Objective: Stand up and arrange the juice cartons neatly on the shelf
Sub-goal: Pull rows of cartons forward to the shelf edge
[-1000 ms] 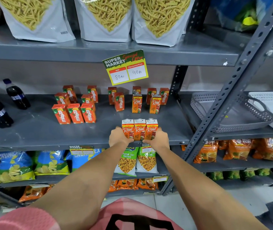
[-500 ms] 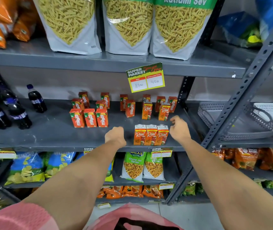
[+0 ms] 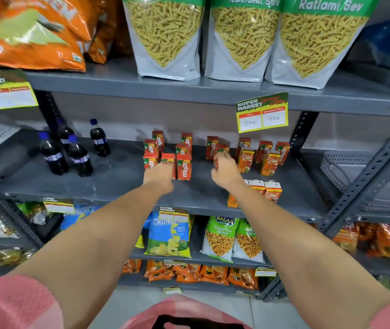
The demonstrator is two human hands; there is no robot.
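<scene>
Reaching w/ both arms onto the middle shelf (image 3: 118, 176). My left hand (image 3: 159, 178) sits at the front of the red Maaza group (image 3: 184, 167), fingers around the middle front carton (image 3: 168, 160), which stands upright btwn its neighbours; looks like a grasp, tho the hand hides most of the box so I can't tell how firm. My right hand (image 3: 226, 169) is further back, fingertips (image 3: 217, 157) pinched on a small red carton (image 3: 222, 149) just beside the orange Real cartons (image 3: 246, 160); grip seems closed on it, carton mostly hidden behind the fingers.

Just under my right forearm, a tight row of Real cartons (image 3: 272, 192) stands at the shelf's front edge, touching each other, upright. Behind the hands, more Maaza cartons (image 3: 264, 150) stand in loose pairs near the back wall, some w/ side faces turned out, gaps btwn them uneven.

Left of the cartons, well apart, four dark cola bottles (image 3: 80, 155) w/ blue caps. A yellow price tag (image 3: 262, 112) hangs from the shelf above, approx over the Real cartons. Up top, three big Ratlami Sev bags (image 3: 243, 39), plus orange snack bags (image 3: 30, 32) at left. Grey baskets (image 3: 338, 167) on the next bay at right. Below: chip bags (image 3: 169, 236) & Chana Jor Garam packs (image 3: 220, 238).
</scene>
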